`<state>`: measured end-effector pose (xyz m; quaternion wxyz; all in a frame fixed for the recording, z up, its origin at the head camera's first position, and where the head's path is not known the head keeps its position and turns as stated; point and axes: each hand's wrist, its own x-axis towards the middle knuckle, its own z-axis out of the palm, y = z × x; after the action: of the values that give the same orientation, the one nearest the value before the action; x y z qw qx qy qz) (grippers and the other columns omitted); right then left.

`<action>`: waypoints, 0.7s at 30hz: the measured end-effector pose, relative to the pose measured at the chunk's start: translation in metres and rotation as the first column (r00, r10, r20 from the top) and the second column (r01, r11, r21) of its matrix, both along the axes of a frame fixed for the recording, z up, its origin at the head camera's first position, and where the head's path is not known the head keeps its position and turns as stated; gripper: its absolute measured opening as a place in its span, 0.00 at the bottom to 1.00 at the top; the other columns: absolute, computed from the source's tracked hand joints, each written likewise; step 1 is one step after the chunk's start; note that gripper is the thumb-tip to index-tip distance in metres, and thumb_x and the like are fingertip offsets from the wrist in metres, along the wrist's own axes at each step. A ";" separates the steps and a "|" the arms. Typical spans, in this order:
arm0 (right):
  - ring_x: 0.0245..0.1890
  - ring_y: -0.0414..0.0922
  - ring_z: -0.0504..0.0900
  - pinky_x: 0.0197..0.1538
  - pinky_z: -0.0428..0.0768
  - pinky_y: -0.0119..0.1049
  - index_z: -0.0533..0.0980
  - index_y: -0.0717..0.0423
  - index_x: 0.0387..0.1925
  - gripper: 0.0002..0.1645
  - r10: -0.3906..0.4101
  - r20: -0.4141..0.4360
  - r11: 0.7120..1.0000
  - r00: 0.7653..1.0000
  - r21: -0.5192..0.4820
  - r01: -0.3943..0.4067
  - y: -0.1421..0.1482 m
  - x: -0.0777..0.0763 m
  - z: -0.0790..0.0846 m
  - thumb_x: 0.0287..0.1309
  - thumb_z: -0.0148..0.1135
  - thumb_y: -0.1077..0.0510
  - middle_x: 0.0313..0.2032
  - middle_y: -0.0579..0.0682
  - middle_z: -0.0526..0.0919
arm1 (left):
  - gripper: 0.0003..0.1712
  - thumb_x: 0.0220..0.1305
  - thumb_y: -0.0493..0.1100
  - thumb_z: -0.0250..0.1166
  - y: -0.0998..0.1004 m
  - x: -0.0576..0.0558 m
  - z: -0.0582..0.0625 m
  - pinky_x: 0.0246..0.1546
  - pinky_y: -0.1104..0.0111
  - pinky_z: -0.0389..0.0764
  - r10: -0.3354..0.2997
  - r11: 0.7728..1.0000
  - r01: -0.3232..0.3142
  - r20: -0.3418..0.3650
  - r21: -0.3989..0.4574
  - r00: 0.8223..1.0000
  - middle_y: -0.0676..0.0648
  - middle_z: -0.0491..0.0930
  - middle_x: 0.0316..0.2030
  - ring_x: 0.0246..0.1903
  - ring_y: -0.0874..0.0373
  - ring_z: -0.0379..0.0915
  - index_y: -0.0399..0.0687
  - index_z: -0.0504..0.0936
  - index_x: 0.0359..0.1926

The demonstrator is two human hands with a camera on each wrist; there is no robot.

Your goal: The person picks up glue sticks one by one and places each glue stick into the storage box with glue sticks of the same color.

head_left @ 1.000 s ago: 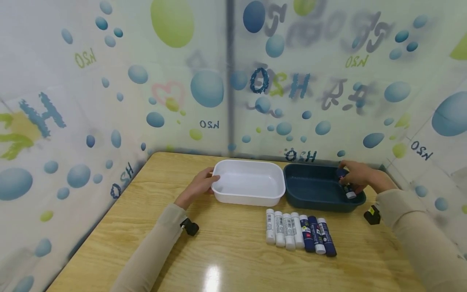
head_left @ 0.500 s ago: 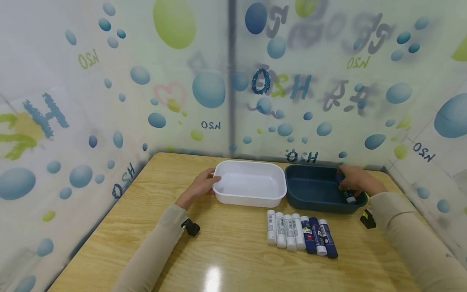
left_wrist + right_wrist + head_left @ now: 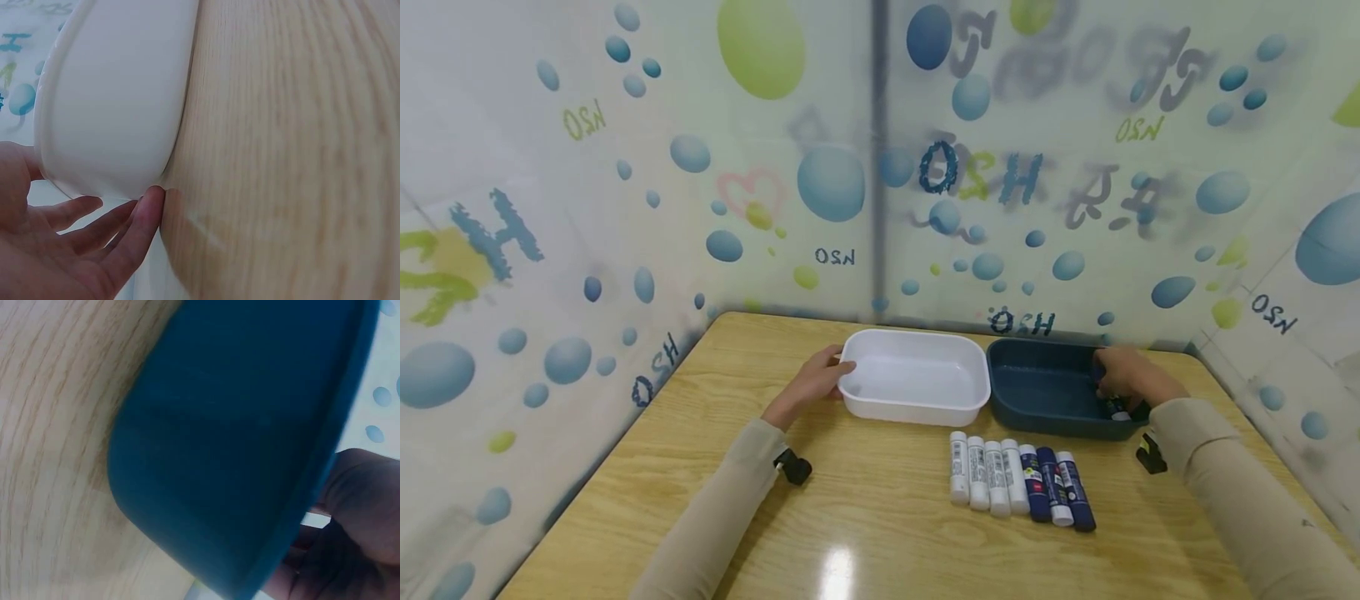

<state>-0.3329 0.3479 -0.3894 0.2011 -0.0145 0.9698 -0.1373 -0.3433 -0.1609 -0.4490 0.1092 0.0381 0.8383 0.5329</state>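
Navy blue shows beneath the right hand [image 3: 1133, 375]: its curled fingers seem to grip a slim navy cylindrical tube with a white end [image 3: 1117, 408], inside the right end of a dark teal, rounded rectangular tray [image 3: 1048, 422]. Whether the tube touches the tray floor is hidden. The left hand [image 3: 812, 377] pinches the left end of a glossy white, rounded rectangular tray [image 3: 910, 412], thumb over the rim, fingers against the outer wall.

As far as can be judged, the sorting has barely begun: one tube is at the dark tray, and seven lie side by side in front of the trays. Four are white labelled cylinders [image 3: 977, 473]; three are navy labelled cylinders [image 3: 1033, 483], the middle one turned end for end.

The trays stand side by side on a pale wood-grain table [image 3: 857, 483], where a bright reflection shines near the front. Behind and beside it hang white wall coverings [image 3: 842, 108] printed with blue and green bubbles and reversed lettering.
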 end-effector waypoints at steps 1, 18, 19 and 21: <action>0.34 0.55 0.84 0.30 0.87 0.42 0.64 0.78 0.61 0.30 0.000 -0.004 1.000 1.000 0.004 0.000 0.000 0.000 -0.001 0.63 0.64 0.69 0.46 0.72 0.76 | 0.32 0.78 0.49 0.57 0.000 0.000 0.000 0.38 0.68 0.85 0.001 1.000 -0.001 0.001 -0.002 1.000 0.33 0.75 0.64 0.43 0.54 0.80 0.44 0.64 0.76; 0.30 0.53 0.84 0.28 0.86 0.41 0.67 0.80 0.58 0.28 0.007 -0.033 1.000 0.999 0.031 -0.006 -0.004 0.005 -0.002 0.60 0.65 0.68 0.43 0.71 0.77 | 0.32 0.78 0.49 0.57 0.000 0.000 0.001 0.38 0.66 0.86 -0.001 1.000 0.001 -0.001 -0.005 1.000 0.33 0.76 0.62 0.41 0.55 0.80 0.44 0.65 0.76; 0.30 0.53 0.84 0.28 0.86 0.42 0.67 0.80 0.58 0.28 0.012 -0.035 1.000 0.999 0.028 -0.011 -0.005 0.007 -0.001 0.60 0.65 0.68 0.42 0.71 0.77 | 0.32 0.78 0.49 0.57 0.000 0.000 0.001 0.38 0.66 0.86 -0.002 1.000 0.002 -0.002 -0.007 1.000 0.33 0.77 0.62 0.41 0.55 0.80 0.44 0.65 0.76; 0.29 0.53 0.84 0.28 0.86 0.42 0.67 0.80 0.58 0.28 0.029 -0.050 0.999 0.998 0.040 -0.028 -0.006 0.009 0.000 0.60 0.65 0.68 0.43 0.72 0.78 | 0.32 0.78 0.49 0.57 0.000 0.000 0.001 0.38 0.67 0.86 -0.003 1.000 0.003 -0.002 -0.006 1.000 0.32 0.77 0.61 0.40 0.55 0.80 0.44 0.65 0.76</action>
<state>-0.3242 0.3415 -0.3898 0.1788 -0.0278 0.9768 -0.1149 -0.3434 -0.1609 -0.4483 0.1093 0.0393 0.8400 0.5301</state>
